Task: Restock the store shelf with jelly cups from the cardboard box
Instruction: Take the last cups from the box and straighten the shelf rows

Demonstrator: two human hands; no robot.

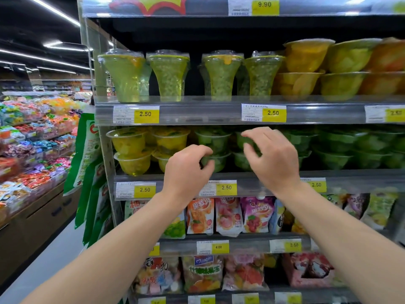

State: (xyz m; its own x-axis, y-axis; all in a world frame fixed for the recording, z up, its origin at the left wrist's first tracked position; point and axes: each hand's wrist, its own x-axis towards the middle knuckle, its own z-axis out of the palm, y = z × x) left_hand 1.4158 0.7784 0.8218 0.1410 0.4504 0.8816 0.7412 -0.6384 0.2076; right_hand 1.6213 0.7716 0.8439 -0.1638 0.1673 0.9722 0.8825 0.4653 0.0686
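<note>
Take the middle shelf rail, the one carrying the 2.50 tags, as your landmark. Above its left end sit the stacked yellow jelly cups. Further right, your left hand hovers just above the rail, fingers curled loosely and holding nothing, right at the lower green jelly cup. Right again, your right hand is spread and empty, fingertips around the upper green jelly cup; contact cannot be confirmed. The cardboard box is out of view. These cups look light, thin-walled and slick, with peel lids, so grip the rim from above or cradle the sides gently; squeezing may buckle them.
</note>
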